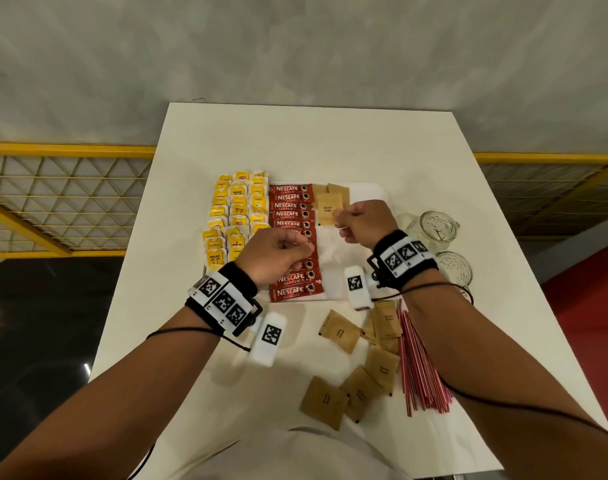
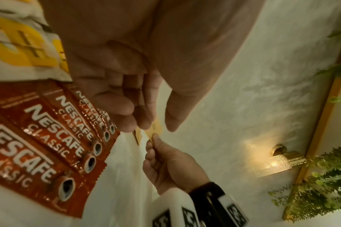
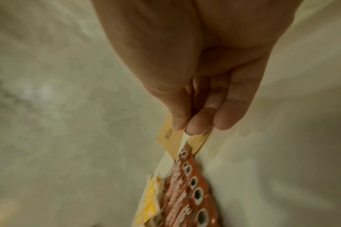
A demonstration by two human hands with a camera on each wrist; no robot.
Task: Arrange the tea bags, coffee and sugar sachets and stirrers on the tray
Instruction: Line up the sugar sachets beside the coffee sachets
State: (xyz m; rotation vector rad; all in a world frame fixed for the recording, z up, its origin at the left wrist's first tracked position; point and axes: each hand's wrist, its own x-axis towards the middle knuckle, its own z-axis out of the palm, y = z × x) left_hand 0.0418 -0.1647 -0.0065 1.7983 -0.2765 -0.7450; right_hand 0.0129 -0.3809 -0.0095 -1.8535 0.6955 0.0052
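A white tray lies mid-table. On it are rows of yellow tea bags, a column of red coffee sachets and a few brown sugar sachets at its far end. My right hand pinches one brown sugar sachet between thumb and forefinger, low over that far end; the right wrist view shows the pinch on the sachet. My left hand hovers over the coffee column with loosely curled fingers and holds nothing.
Several loose brown sugar sachets lie on the table near me, beside a bundle of red stirrers. Two glass mugs stand right of the tray. The white table ends at a railing drop on both sides.
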